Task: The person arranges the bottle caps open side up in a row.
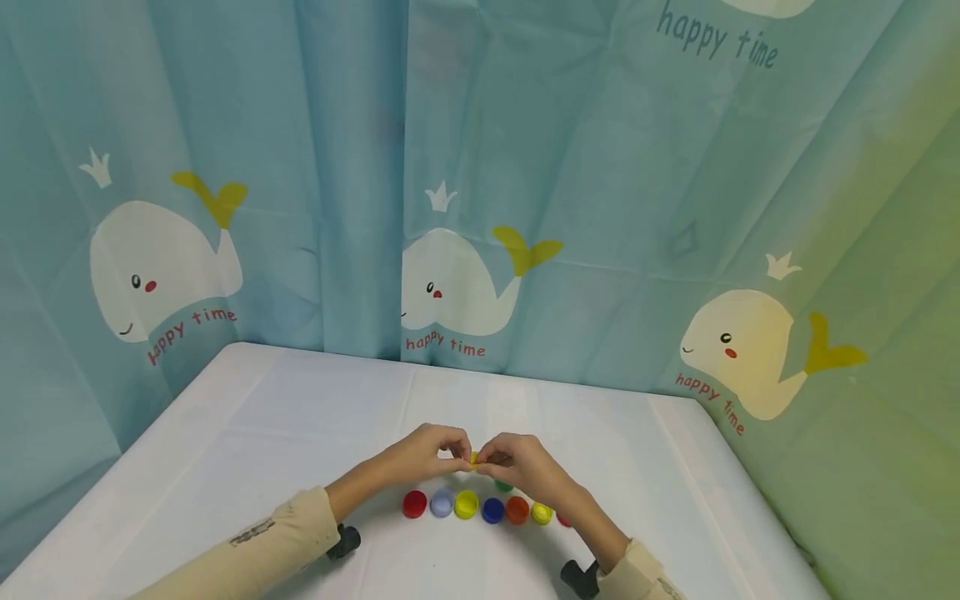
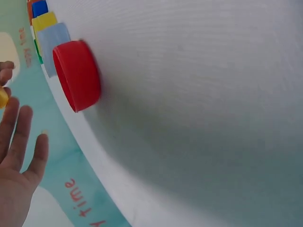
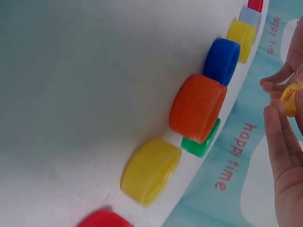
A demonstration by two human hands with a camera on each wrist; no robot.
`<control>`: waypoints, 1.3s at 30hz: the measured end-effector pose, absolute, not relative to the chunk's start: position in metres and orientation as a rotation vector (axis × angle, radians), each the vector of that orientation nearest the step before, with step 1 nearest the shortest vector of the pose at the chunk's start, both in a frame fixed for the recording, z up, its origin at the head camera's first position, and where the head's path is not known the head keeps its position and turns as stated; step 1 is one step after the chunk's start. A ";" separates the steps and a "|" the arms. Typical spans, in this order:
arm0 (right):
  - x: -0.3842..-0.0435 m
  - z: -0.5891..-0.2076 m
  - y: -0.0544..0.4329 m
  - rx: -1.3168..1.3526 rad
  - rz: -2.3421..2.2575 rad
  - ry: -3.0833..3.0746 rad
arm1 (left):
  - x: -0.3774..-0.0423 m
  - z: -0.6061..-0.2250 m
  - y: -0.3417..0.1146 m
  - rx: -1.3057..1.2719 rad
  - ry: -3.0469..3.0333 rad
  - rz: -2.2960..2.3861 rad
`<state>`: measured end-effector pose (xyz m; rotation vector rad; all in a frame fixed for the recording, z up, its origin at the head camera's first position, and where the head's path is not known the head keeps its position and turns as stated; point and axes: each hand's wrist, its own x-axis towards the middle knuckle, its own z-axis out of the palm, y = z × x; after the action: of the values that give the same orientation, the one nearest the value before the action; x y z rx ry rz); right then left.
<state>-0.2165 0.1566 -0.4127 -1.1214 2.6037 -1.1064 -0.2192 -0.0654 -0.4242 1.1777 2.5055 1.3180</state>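
Note:
Both hands meet above the table, fingertips together at a small yellow cap (image 3: 289,99) with red lettering on its side. My left hand (image 1: 429,452) pinches it from the left between thumb and fingers. From the other side my right hand (image 1: 527,463) pinches it too, and the fingers hide much of it in the head view. Below the hands runs a row of plastic caps: red (image 1: 414,504), light blue (image 1: 442,503), yellow (image 1: 467,504), dark blue (image 1: 492,511), orange (image 1: 517,510), another yellow (image 1: 542,513), and a second red one partly behind the right wrist.
A green cap (image 3: 201,139) lies behind the row, partly covered by the right hand in the head view. The white table (image 1: 315,400) reaches back to a blue-green curtain (image 1: 360,167) printed with whales. Dark wrist cameras are strapped at both sleeves.

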 end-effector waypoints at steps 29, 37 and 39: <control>-0.192 -0.405 0.239 -0.989 -0.855 2.908 | -0.211 -0.407 0.013 1.347 2.595 0.729; -0.184 -0.412 0.257 -0.974 -0.783 2.977 | -0.210 -0.406 0.038 1.368 2.586 0.575; -0.182 -0.413 0.260 -0.977 -0.745 2.993 | -0.210 -0.405 0.044 1.367 2.584 0.533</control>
<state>-0.1825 0.2603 -0.4126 -0.9771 2.9928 -0.7450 -0.2097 0.0445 -0.4050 1.3674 2.5838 0.5332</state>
